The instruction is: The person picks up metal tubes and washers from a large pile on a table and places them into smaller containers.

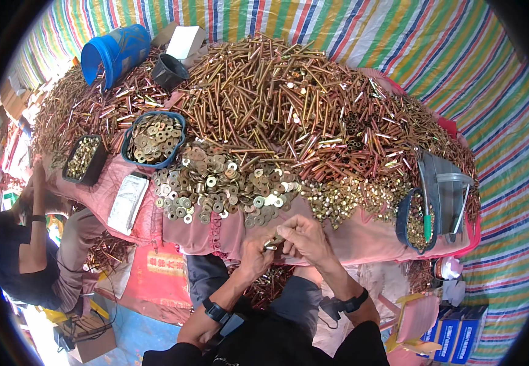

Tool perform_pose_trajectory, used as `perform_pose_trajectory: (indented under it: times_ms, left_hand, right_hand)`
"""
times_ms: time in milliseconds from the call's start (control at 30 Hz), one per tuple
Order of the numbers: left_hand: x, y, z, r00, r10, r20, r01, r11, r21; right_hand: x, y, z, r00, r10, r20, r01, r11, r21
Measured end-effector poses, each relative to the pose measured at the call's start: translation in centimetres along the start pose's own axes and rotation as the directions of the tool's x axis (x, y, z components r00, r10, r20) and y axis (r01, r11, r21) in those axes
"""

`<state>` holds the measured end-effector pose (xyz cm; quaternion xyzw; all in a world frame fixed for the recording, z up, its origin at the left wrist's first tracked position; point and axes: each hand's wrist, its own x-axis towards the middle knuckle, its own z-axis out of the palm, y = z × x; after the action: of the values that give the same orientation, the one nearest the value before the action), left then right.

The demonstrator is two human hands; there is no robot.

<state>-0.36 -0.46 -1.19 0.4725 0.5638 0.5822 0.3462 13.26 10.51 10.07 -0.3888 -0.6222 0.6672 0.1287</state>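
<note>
My left hand (256, 257) is closed around one or more brass-coloured bolts, whose shiny ends (270, 246) stick out between the fingers. Close against it, my right hand (304, 239) is bent into a pinch; what its fingertips hold is too small to make out. Both hands are over the near edge of the pink cloth (228, 235). Just beyond them lies a spread of flat round washers (215, 183). To the right of the washers is a heap of small golden nuts (344, 198). A large mound of long bolts and metal sleeves (264, 100) rises behind.
A blue tub of washers (182, 146), a black tray of nuts (83, 160) and a silver packet (128, 203) lie left. At right stand a dark nut container (403, 222) and a grey scoop (438, 183). A blue bucket (118, 55) lies tipped far left. Another person (32, 250) sits left.
</note>
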Motion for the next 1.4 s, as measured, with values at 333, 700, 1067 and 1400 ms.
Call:
perform_pose_trajectory:
  times_ms: [333, 700, 1067, 1400]
  left_hand:
    - [-0.3, 1.5, 0.0, 0.992, 0.012, -0.129, -0.011, 1.000, 0.014]
    - [-0.5, -0.1, -0.1, 0.997, 0.031, -0.069, -0.034, 0.999, -0.041]
    - [-0.2, 2.4, -0.3, 0.984, -0.171, -0.041, 0.158, 0.963, -0.220]
    - [-0.2, 0.7, -0.3, 0.969, 0.221, -0.113, -0.210, 0.972, 0.101]
  right_hand:
    - [10.4, -3.1, -6.2, 0.712, -0.700, -0.053, 0.150, 0.225, -0.963]
    - [10.2, -3.2, -7.4, 0.824, -0.559, -0.089, 0.215, 0.455, -0.864]
    - [0.7, -0.9, 1.3, 0.844, -0.500, -0.194, 0.469, 0.864, -0.185]
    - [-0.1, -0.1, 1.9, 0.697, -0.699, 0.160, 0.636, 0.499, -0.589]
